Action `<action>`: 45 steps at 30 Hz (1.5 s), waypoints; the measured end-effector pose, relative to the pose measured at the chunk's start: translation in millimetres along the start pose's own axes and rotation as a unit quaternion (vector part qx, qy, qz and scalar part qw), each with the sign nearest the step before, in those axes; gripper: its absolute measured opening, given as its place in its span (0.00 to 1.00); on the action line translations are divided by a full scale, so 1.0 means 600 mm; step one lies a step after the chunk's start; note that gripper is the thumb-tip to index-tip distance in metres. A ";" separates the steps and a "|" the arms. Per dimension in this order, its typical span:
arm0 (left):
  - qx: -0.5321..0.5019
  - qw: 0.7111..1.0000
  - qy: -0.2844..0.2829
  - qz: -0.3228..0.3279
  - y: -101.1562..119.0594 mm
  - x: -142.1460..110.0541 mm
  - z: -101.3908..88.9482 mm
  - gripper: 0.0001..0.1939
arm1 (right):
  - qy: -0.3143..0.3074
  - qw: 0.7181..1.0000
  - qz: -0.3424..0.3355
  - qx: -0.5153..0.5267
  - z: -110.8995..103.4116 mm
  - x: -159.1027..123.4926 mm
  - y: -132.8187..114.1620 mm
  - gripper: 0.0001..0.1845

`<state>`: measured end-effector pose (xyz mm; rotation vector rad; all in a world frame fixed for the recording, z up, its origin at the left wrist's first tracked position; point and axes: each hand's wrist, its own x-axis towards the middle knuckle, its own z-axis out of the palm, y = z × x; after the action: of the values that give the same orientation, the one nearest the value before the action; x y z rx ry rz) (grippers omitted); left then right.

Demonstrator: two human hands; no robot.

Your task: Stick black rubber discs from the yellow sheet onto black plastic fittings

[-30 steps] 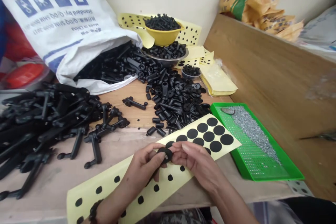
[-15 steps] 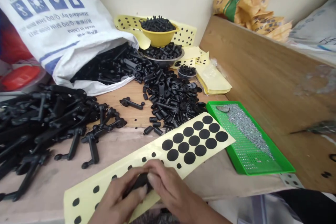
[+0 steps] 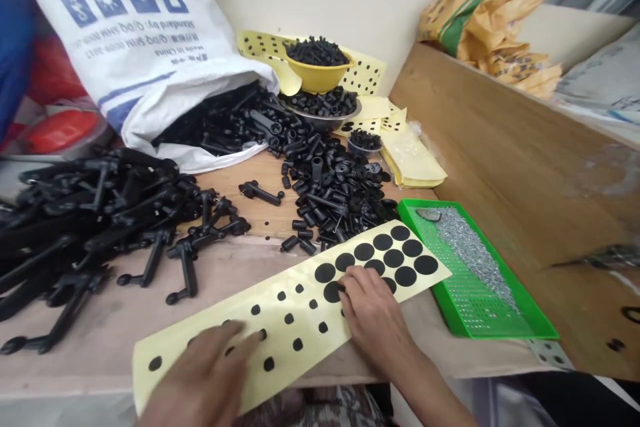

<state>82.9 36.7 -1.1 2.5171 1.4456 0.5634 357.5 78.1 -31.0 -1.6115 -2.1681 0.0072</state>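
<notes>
A pale yellow backing sheet lies slantwise in front of me, with large round black stickers at its right end and smaller black dots over the rest. My right hand rests on the sheet, its fingers curled together at the edge of a round sticker. Whatever lies between those fingertips is hidden. Over the left part of the sheet, my left hand is smeared by motion, and its grip is unclear.
Black crank-like parts heap up at left, below a white sack spilling more. Small black pieces lie centre-back, near a yellow bowl. At right, a green tray of small metal bits stands beside a wooden partition.
My hands were together around a black part and have moved apart. The right went right to the round stickers; the left moved left. The black part is no longer visible between them.
</notes>
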 end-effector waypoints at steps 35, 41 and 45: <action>0.140 0.968 -0.155 0.142 0.081 0.162 0.098 0.20 | -0.067 0.988 0.047 0.131 -0.016 0.006 0.001 0.10; 0.115 0.967 -0.174 0.146 0.087 0.156 0.088 0.18 | -0.078 0.980 0.040 0.179 -0.020 0.003 -0.009 0.10; 0.060 0.974 -0.158 0.149 0.059 0.151 0.059 0.17 | -0.083 0.976 0.023 0.200 -0.018 -0.002 -0.005 0.10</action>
<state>166.7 97.6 -0.1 2.7816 1.0254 0.1044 358.9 73.2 -21.3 -1.4650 -2.0778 0.5751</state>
